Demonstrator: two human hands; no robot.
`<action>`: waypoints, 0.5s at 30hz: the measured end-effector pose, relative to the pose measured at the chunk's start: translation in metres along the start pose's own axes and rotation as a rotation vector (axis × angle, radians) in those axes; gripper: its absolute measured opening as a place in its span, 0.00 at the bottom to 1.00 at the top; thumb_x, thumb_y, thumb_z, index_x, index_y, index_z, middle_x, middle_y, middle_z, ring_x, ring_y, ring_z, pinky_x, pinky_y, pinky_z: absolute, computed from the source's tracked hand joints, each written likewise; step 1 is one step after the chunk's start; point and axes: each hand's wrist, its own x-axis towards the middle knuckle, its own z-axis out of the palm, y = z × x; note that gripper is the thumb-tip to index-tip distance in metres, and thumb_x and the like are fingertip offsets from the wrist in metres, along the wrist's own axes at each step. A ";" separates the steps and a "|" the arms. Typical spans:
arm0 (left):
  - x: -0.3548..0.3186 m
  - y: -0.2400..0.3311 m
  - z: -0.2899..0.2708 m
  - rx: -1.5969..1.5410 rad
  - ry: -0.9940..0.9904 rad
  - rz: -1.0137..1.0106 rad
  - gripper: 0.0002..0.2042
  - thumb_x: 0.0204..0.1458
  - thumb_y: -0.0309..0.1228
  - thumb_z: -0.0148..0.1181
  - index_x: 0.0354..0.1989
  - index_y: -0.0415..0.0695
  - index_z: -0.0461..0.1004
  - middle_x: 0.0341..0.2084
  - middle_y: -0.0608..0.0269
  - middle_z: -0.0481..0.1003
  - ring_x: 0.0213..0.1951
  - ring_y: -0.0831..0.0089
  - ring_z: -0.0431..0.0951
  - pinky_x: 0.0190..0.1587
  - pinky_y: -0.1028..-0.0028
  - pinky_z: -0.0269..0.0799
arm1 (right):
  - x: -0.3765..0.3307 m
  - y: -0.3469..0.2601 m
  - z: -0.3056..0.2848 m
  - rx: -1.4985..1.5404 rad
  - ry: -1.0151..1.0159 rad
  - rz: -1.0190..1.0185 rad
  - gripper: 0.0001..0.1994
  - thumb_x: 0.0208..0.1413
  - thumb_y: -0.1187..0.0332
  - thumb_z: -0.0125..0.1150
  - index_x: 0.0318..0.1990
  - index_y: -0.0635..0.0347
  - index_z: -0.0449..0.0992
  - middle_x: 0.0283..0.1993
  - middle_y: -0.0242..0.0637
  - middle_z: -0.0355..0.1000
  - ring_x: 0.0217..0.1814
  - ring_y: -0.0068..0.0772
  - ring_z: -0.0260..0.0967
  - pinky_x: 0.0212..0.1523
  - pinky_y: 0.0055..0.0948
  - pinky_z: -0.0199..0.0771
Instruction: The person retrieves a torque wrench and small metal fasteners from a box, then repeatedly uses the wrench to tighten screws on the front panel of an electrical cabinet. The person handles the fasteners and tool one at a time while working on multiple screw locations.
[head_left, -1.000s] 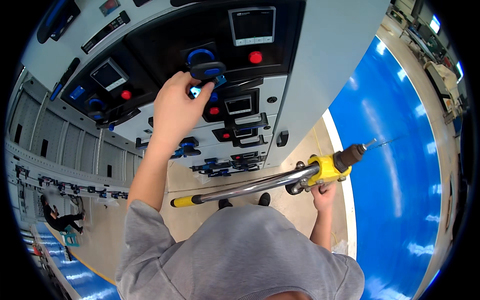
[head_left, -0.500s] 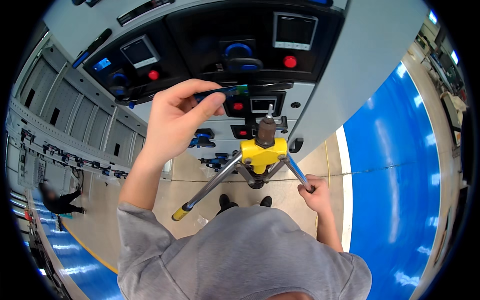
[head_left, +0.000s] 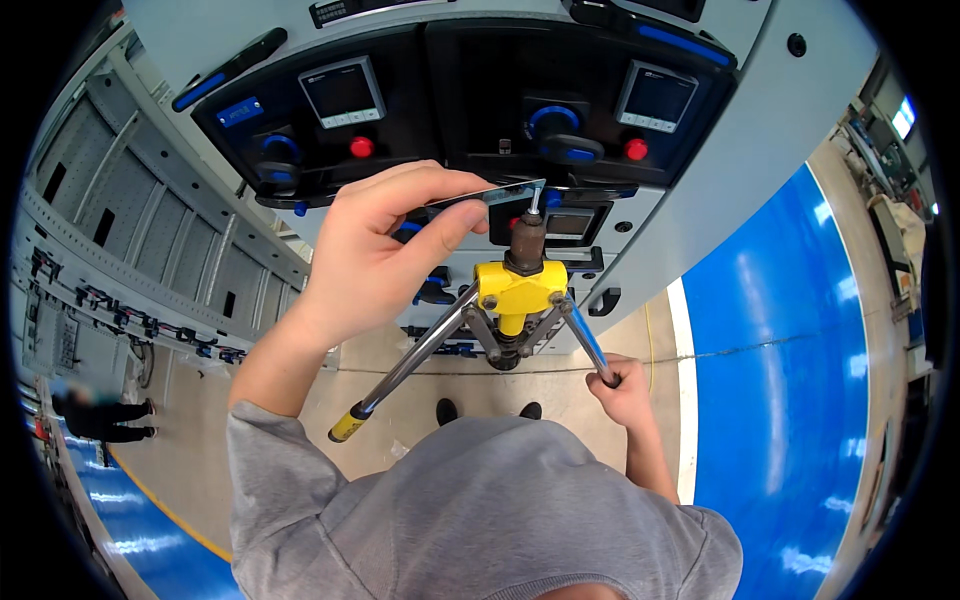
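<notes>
My left hand point(head_left: 375, 255) pinches a thin, shiny rectangular plate point(head_left: 513, 193) between thumb and fingers. The plate's far right corner is at the tip of a silver rivet point(head_left: 535, 203), which points up from the nose of a yellow lever rivet gun point(head_left: 520, 288). Whether the rivet passes through the corner or only touches it, I cannot tell. The tool stands nose up with its two chrome handles spread apart. My right hand point(head_left: 625, 390) is wrapped round the end of the right handle. The left handle, with its yellow grip point(head_left: 347, 424), hangs free.
Right in front rises a grey cabinet point(head_left: 690, 220) with black drawer panels point(head_left: 470, 90), rotary switches, red buttons and small screens. An open metal frame point(head_left: 150, 230) stands at the left. Farther left a person point(head_left: 100, 415) in dark clothing is on the floor area. A blue floor strip point(head_left: 770, 370) runs along the right.
The plate in my left hand has come to the rivet's tip; before, it was apart to its left. The view has shifted over the cabinet. My right hand keeps its grip.
</notes>
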 end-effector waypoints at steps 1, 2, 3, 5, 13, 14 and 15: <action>0.002 -0.002 -0.005 0.078 -0.030 0.047 0.10 0.57 0.18 0.64 0.46 0.35 0.81 0.34 0.57 0.80 0.37 0.71 0.81 0.39 0.74 0.76 | -0.001 0.000 0.001 -0.006 -0.002 0.013 0.15 0.45 0.76 0.63 0.19 0.69 0.60 0.18 0.36 0.53 0.21 0.27 0.50 0.24 0.33 0.50; 0.005 -0.004 -0.009 0.170 -0.056 0.147 0.10 0.55 0.17 0.64 0.45 0.36 0.81 0.33 0.57 0.80 0.36 0.70 0.80 0.38 0.74 0.75 | -0.002 0.001 0.001 -0.011 -0.003 0.026 0.15 0.45 0.76 0.63 0.19 0.69 0.59 0.18 0.35 0.53 0.21 0.26 0.49 0.24 0.33 0.49; 0.009 -0.005 -0.014 0.261 -0.082 0.247 0.10 0.54 0.17 0.65 0.45 0.36 0.82 0.33 0.57 0.80 0.35 0.70 0.80 0.37 0.73 0.74 | -0.003 0.002 0.000 -0.016 -0.005 0.039 0.16 0.45 0.76 0.63 0.19 0.68 0.59 0.18 0.35 0.53 0.21 0.25 0.49 0.24 0.33 0.49; 0.019 -0.008 -0.020 0.372 -0.126 0.358 0.10 0.52 0.17 0.65 0.43 0.36 0.82 0.31 0.58 0.80 0.33 0.68 0.79 0.36 0.73 0.73 | -0.006 -0.003 -0.002 0.033 -0.024 0.092 0.17 0.46 0.75 0.64 0.18 0.67 0.57 0.19 0.32 0.53 0.22 0.22 0.49 0.24 0.33 0.49; 0.076 -0.014 -0.026 0.534 -0.111 0.378 0.08 0.57 0.24 0.63 0.44 0.40 0.81 0.36 0.62 0.71 0.38 0.67 0.72 0.41 0.74 0.70 | -0.002 -0.052 -0.045 0.051 -0.137 0.318 0.16 0.50 0.71 0.68 0.18 0.58 0.65 0.18 0.22 0.55 0.24 0.15 0.51 0.24 0.28 0.50; 0.082 -0.015 -0.024 0.600 -0.076 0.429 0.08 0.57 0.24 0.64 0.44 0.41 0.81 0.36 0.62 0.70 0.39 0.67 0.71 0.42 0.73 0.69 | 0.001 -0.057 -0.050 0.065 -0.160 0.321 0.15 0.50 0.69 0.70 0.19 0.58 0.68 0.18 0.21 0.57 0.24 0.15 0.53 0.24 0.27 0.50; 0.088 -0.016 -0.023 0.665 -0.038 0.480 0.08 0.58 0.25 0.64 0.44 0.41 0.81 0.36 0.62 0.70 0.40 0.66 0.71 0.44 0.72 0.69 | 0.002 -0.063 -0.055 0.060 -0.165 0.339 0.15 0.49 0.68 0.70 0.19 0.58 0.68 0.18 0.21 0.58 0.24 0.15 0.53 0.24 0.27 0.51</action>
